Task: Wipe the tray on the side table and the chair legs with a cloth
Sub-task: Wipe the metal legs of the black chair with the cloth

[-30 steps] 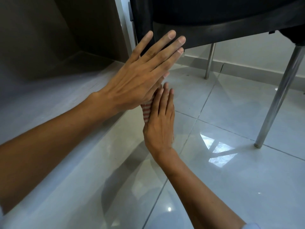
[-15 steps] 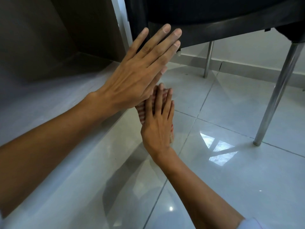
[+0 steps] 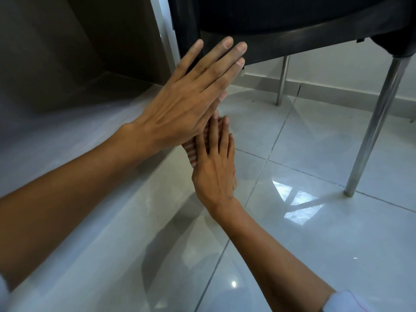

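Hands meet low under a black plastic chair (image 3: 292,21), seen from the head camera over glossy pale floor tiles (image 3: 326,233). Furthest to the left of the grip, a dark brown panel (image 3: 67,48) rises from the floor, with a white strip of frame (image 3: 161,37) along its right edge. The left hand (image 3: 186,102) reaches in from the lower left, fingers (image 3: 216,57) straight and spread flat, palm turned away from the camera; its grip is open and flat, not curled round anything that shows, and its fingertips lie over the dark rim of the chair seat. Just below and to the right of it, the right hand (image 3: 213,167) stands with its fingers together and pointing up, pressed flat against a red-and-white striped cloth (image 3: 191,152). The cloth shows only as a narrow band at the left edge of that hand and a sliver along its right edge, sandwiched between the two palms; whether a chair leg runs inside it cannot be told. Beyond the grip, a thin metal rear chair leg (image 3: 281,82) stands by the white skirting (image 3: 337,86). Well to the right, a nearer chrome chair leg (image 3: 373,122) slants down to its foot on the tiles, apart from both hands. A white sleeve cuff (image 3: 346,300) shows at the right forearm.
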